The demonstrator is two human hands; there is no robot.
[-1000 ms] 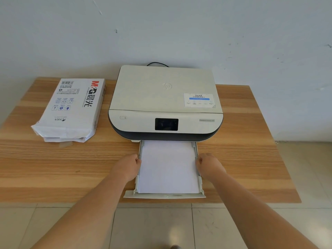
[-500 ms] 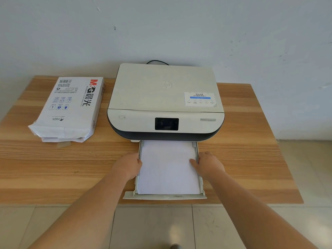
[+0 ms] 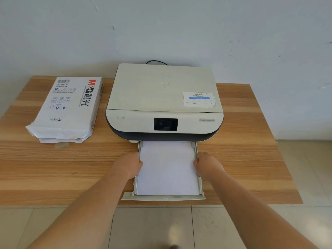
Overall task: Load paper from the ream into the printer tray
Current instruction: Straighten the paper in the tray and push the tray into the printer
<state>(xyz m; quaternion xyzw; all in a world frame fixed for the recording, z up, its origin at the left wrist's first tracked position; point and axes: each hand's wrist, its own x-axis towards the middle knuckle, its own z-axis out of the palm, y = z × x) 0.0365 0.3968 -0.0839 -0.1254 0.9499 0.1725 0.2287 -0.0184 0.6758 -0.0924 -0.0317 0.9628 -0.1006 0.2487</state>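
White paper [image 3: 168, 168] lies flat in the pulled-out printer tray [image 3: 162, 197] under the printer [image 3: 164, 103]. The left hand [image 3: 129, 165] and right hand [image 3: 206, 164] each have a curled grip against the tray's side rails. The opened ream [image 3: 67, 108] rests on the tabletop [image 3: 71, 168], well left.

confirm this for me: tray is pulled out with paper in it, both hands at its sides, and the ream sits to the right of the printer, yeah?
One detail is off: the ream sits to the left of the printer, as the head view shows. The rest holds: the tray is pulled out with paper in it, the left hand and right hand at its sides.
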